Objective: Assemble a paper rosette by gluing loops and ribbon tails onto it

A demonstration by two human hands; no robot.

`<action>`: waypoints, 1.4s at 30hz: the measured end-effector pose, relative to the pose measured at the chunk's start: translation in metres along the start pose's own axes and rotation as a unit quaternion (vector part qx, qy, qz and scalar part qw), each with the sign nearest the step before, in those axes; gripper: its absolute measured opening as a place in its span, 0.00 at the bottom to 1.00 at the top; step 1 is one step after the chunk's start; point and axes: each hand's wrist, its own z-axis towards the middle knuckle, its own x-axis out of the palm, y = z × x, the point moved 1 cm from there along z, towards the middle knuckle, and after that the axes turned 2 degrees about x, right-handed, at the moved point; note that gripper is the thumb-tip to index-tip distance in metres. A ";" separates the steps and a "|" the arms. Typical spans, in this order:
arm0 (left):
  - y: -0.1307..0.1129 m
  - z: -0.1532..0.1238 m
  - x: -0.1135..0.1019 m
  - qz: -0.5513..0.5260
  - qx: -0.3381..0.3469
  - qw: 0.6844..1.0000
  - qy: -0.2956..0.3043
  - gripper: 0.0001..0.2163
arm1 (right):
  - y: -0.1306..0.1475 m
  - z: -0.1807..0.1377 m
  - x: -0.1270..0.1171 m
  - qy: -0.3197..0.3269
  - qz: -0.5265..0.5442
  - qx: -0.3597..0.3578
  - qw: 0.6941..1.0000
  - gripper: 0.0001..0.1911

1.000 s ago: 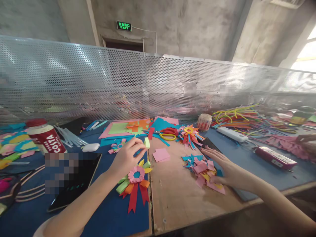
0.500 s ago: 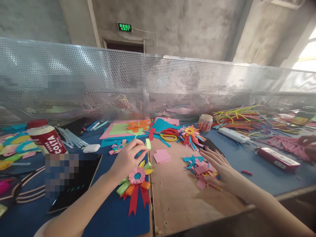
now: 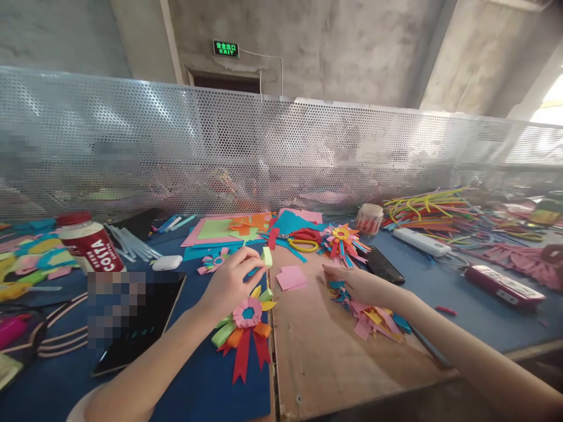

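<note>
Light-green paper strip (image 3: 267,257): one, raised above the counter (image 3: 316,375), between its front and back edges.
Left hand (image 3: 235,281): fingertips pinched on the strip.
Right hand (image 3: 367,287): fingers close together, over mixed paper scraps (image 3: 376,322); whether it grips any, cannot tell.
Pink-ringed rosette (image 3: 241,319): below the left hand, red tails toward the front edge.
Pink paper squares (image 3: 292,278): between the hands.
Scissors (image 3: 308,235): red-and-yellow handles, toward the back edge.
Perforated screen (image 3: 229,146): along the back edge.
</note>
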 end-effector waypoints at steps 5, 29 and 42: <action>-0.001 0.000 0.000 0.010 -0.003 1.000 0.012 0.05 | 0.002 -0.017 -0.007 0.003 -0.013 0.004 1.000 0.36; -0.002 -0.002 0.000 0.013 0.003 1.000 0.023 0.04 | 0.045 -0.068 -0.010 -0.018 -0.053 -0.033 0.998 0.26; 0.000 -0.003 0.000 0.003 -0.003 1.000 0.018 0.04 | 0.025 -0.077 0.031 -0.208 -0.261 -0.020 0.942 0.38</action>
